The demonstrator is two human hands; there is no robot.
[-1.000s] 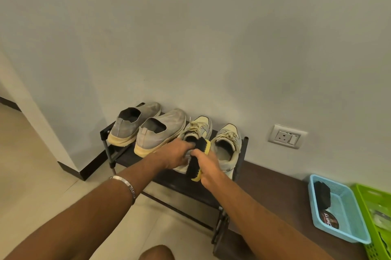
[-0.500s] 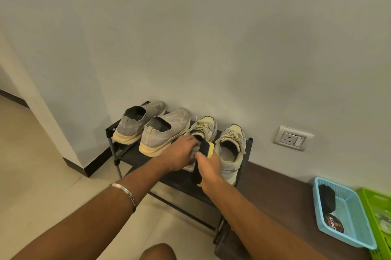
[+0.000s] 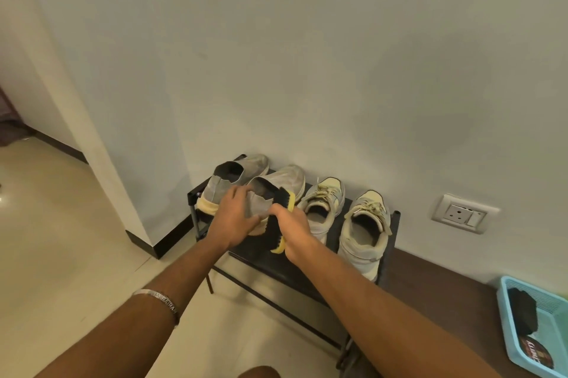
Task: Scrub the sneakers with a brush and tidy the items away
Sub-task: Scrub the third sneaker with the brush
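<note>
1. Nearest the camera, two bare forearms reach forward; the left one wears a silver bracelet [image 3: 159, 300].
2. At the lower right, a light blue basket [image 3: 504, 310] stands on a dark brown ledge [image 3: 445, 294] and holds a black brush-like item [image 3: 522, 313] and a round tin [image 3: 536, 354].
3. The right hand [image 3: 293, 228] is clenched around a yellow-backed brush [image 3: 278, 221] with black bristles, the bristles facing left toward the grey shoe.
4. The left hand [image 3: 233, 219] grasps the heel of the near grey slip-on sneaker [image 3: 282, 184], fingers curled over its collar.
5. Both hands are above the front of a black shoe rack [image 3: 307, 273], which stands against the wall.
6. On the rack, a second grey slip-on [image 3: 236, 173] sits just left of the held one.
7. To the right, two cream lace-up sneakers [image 3: 365, 230] stand side by side, toes to the wall.
8. Farther right on the wall is a white socket plate [image 3: 464, 213].
</note>
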